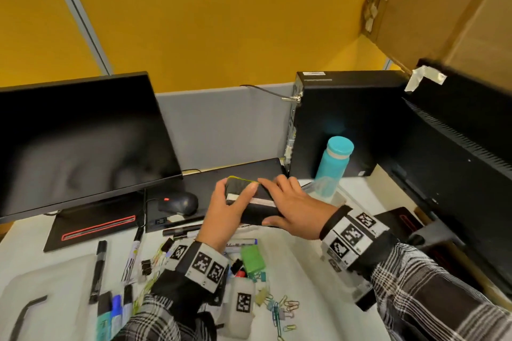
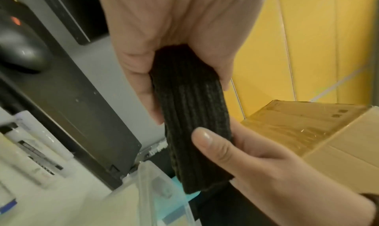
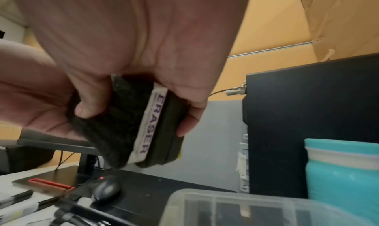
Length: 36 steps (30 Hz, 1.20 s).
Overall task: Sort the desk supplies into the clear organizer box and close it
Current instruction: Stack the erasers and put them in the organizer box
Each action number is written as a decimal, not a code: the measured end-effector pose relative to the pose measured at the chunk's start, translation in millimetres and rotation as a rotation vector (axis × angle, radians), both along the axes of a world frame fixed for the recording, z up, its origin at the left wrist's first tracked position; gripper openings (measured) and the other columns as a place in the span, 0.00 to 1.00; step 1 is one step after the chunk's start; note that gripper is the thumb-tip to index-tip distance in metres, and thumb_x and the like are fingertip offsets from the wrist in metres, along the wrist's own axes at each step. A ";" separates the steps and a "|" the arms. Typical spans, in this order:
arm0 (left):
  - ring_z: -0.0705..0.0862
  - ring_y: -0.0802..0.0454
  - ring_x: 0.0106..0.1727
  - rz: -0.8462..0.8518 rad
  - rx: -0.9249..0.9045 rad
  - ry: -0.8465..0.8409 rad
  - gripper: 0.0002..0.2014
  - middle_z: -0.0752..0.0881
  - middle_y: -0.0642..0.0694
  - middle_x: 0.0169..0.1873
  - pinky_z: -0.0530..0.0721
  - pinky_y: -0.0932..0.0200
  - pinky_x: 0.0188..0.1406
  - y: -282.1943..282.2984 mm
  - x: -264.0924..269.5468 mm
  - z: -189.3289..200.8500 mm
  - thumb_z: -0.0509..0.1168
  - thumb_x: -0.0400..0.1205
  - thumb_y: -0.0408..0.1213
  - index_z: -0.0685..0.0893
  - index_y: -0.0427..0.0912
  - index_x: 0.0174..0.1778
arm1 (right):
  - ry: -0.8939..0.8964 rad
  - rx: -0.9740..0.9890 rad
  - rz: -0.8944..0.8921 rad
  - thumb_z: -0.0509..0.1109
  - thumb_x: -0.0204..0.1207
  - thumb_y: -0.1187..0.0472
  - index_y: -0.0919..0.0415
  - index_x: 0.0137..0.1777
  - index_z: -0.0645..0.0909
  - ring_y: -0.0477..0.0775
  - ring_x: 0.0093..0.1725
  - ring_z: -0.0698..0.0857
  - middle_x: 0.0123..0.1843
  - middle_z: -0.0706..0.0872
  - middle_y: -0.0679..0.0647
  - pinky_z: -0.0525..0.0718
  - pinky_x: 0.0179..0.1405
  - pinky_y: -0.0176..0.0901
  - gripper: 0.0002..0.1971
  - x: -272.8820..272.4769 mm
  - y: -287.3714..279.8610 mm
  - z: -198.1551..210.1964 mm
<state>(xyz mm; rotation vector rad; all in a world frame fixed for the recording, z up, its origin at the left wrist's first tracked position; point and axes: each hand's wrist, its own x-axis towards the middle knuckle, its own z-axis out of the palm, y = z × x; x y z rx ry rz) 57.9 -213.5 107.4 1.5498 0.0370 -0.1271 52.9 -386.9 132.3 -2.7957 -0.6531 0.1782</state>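
Observation:
A black felt whiteboard eraser (image 1: 256, 213) with a white "ERASER" label is held in the air between both hands, above the desk. My left hand (image 1: 232, 196) grips its left end, thumb and fingers curled round the felt (image 2: 190, 116). My right hand (image 1: 277, 202) lies over the right end, fingers on top and thumb along the near side. The right wrist view shows the eraser (image 3: 123, 124) pinched by the right hand (image 3: 139, 116). Just below and to the right sits the clear organizer box (image 3: 246, 208), its rim (image 2: 156, 189) under the eraser; in the head view the box (image 1: 342, 198) is mostly hidden by my right wrist.
Markers (image 1: 98, 271), binder clips, paper clips (image 1: 279, 310) and a green block (image 1: 252, 259) lie scattered on the near desk. A teal bottle (image 1: 333, 166) stands against the PC tower (image 1: 346, 119). A mouse (image 1: 180, 203) and a monitor (image 1: 77, 141) are at the left.

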 end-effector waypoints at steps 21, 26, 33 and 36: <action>0.68 0.54 0.63 -0.244 1.135 -0.431 0.28 0.71 0.57 0.62 0.66 0.55 0.62 -97.3 18.8 -56.9 0.61 0.77 0.64 0.66 0.60 0.72 | 0.233 -0.125 -0.255 0.71 0.74 0.55 0.46 0.68 0.65 0.61 0.53 0.83 0.53 0.71 0.53 0.82 0.58 0.52 0.25 46.7 -123.9 -19.9; 0.69 0.51 0.65 -0.286 1.326 -0.452 0.25 0.73 0.55 0.63 0.64 0.51 0.67 -94.3 19.3 -58.7 0.58 0.78 0.63 0.72 0.57 0.69 | 0.274 -0.235 -0.243 0.74 0.72 0.56 0.50 0.70 0.65 0.61 0.55 0.83 0.59 0.75 0.57 0.82 0.57 0.51 0.29 47.2 -111.7 -31.4; 0.70 0.46 0.75 -0.409 1.470 -0.471 0.19 0.84 0.52 0.63 0.47 0.36 0.76 -99.7 12.5 -57.5 0.51 0.85 0.52 0.84 0.53 0.61 | 0.361 -0.176 -0.356 0.73 0.72 0.58 0.54 0.69 0.63 0.55 0.54 0.83 0.59 0.82 0.56 0.83 0.55 0.46 0.29 50.2 -108.5 -32.3; 0.60 0.45 0.81 -0.488 1.512 -0.380 0.23 0.82 0.51 0.67 0.34 0.34 0.76 -91.2 7.7 -58.5 0.44 0.87 0.51 0.84 0.51 0.62 | 0.313 -0.162 -0.355 0.67 0.76 0.58 0.58 0.66 0.67 0.56 0.52 0.82 0.59 0.82 0.58 0.82 0.54 0.46 0.20 48.9 -96.8 -36.0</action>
